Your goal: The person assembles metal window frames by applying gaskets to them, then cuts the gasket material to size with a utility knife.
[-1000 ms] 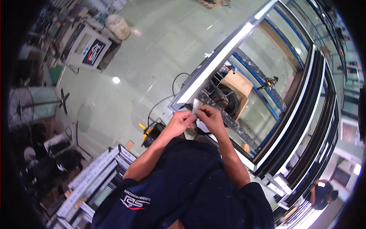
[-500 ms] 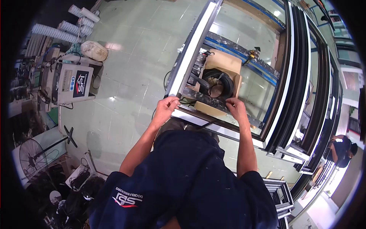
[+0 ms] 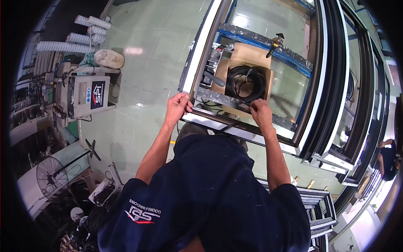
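A large window frame (image 3: 247, 135) with dark inner edges and white outer faces lies in front of me. My left hand (image 3: 178, 108) is at its near left corner, fingers closed together against the profile; what they pinch is hidden. Over the near side of the opening, my right hand (image 3: 261, 111) has thumb and fingers pinched together. Anything between them is too small to make out. Just beyond it, a coil of black cord or strip (image 3: 264, 86) sits in an open cardboard box (image 3: 247, 53) under the frame. A short dark strip (image 3: 227, 128) lies across the frame's near side.
A yellow-black clamp (image 3: 275, 45) is on a blue-edged support bar (image 3: 247, 38). More frames (image 3: 333, 84) stand at the right, with another person (image 3: 388, 159) beyond. A machine (image 3: 90, 96), a fan (image 3: 52, 176) and white rolls (image 3: 69, 47) are at the left.
The view has shifted, so the frame and box sit differently in it. My left hand has moved slightly outward at the corner; my right hand stays pinched near the box.
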### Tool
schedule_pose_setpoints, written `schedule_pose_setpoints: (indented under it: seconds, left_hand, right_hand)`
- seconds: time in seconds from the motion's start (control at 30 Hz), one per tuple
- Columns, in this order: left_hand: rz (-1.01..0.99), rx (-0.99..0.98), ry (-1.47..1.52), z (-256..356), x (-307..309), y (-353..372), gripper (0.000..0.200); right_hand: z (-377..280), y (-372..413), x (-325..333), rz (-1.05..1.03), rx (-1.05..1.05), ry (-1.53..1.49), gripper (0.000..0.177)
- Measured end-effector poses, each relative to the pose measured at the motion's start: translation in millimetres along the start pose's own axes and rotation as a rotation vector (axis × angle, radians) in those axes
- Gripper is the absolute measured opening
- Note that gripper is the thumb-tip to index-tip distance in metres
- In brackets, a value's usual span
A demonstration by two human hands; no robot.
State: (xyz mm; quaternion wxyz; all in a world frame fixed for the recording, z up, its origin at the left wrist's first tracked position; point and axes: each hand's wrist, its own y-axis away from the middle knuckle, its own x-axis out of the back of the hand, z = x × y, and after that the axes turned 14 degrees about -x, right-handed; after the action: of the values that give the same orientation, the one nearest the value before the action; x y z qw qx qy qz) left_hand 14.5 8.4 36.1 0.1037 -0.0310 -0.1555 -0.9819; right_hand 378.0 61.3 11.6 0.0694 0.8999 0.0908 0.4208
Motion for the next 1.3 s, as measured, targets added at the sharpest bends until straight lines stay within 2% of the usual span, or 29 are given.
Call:
schedule_pose_setpoints:
  seconds: [0.07,0.1,0.17,0.2,0.23,0.3,0.33,0.37,0.4,0.43,0.57,0.7,0.8,0.9,0.93,0.97,1.0,1.03,1.07,1.13,1.2,1.3]
  left_hand:
    - [-0.057,0.006,-0.022,-1,2,-3,0.021]
    - [-0.124,0.034,-0.042,-2,3,-4,0.020]
    - [-0.407,-0.098,-0.131,5,-9,-2,0.018]
    - [-0.562,-0.243,-0.271,8,-20,1,0.020]
    - [-0.709,-0.395,-0.404,14,-34,5,0.024]
    - [-0.866,-0.676,-0.648,29,-63,18,0.038]
    - [-0.911,-0.724,-0.712,26,-78,18,0.042]
    - [-0.952,-0.766,-0.777,21,-90,21,0.047]
    - [-0.875,-0.888,-0.737,3,-98,23,0.044]
    - [-0.891,-0.847,-0.735,-4,-105,24,0.038]
    - [-0.832,-0.744,-0.549,-16,-112,30,0.025]
    - [-0.654,-0.586,-0.425,-24,-112,36,0.019]
    - [-0.596,-0.686,-0.575,1,-119,51,0.020]
    - [-0.726,-0.195,-0.329,27,-121,56,0.023]
    - [-0.864,-0.084,-0.245,41,-108,54,0.024]
    - [-0.967,-0.028,-0.320,41,-90,52,0.023]
    - [-0.982,0.024,-0.343,44,-64,53,0.022]
    - [-0.965,-0.018,-0.294,42,-38,52,0.022]
    - [-0.945,0.029,-0.380,45,-12,49,0.022]
    - [-0.760,0.215,-0.386,72,21,48,0.025]
    - [-0.639,0.070,-0.512,83,33,44,0.024]
    - [-0.482,-0.102,-0.727,99,25,38,0.018]
  right_hand:
    - [-12,10,7,-0.011,-0.069,-0.086,0.011]
    - [-21,17,12,-0.107,-0.132,-0.151,0.013]
    - [-35,33,20,-0.285,-0.272,-0.278,0.018]
    - [-31,39,18,-0.402,-0.315,-0.252,0.024]
    - [-27,46,11,-0.394,-0.252,-0.228,0.025]
    - [-17,55,1,-0.395,-0.230,-0.146,0.028]
    - [-9,58,-5,-0.399,-0.220,-0.159,0.029]
    - [-9,56,-5,-0.419,-0.309,-0.201,0.029]
    - [-8,57,-5,-0.449,-0.402,-0.246,0.029]
    - [-7,58,-6,-0.480,-0.494,-0.292,0.029]
    - [9,51,0,-0.537,-0.570,-0.279,0.027]
    - [36,41,7,-0.622,-0.547,-0.213,0.025]
    - [37,37,11,-0.699,-0.491,-0.210,0.026]
    - [22,31,20,-0.714,-0.448,-0.144,0.028]
    - [22,32,20,-0.696,-0.426,-0.141,0.029]
    - [22,33,19,-0.679,-0.405,-0.139,0.029]
    - [22,34,19,-0.682,-0.430,-0.138,0.029]
    - [24,35,17,-0.671,-0.408,-0.140,0.029]
    - [26,35,14,-0.657,-0.386,-0.143,0.029]
    - [27,35,7,-0.650,-0.362,-0.171,0.029]
    - [26,33,1,-0.676,-0.357,-0.203,0.030]
    - [17,27,-6,-0.645,-0.327,-0.021,0.032]
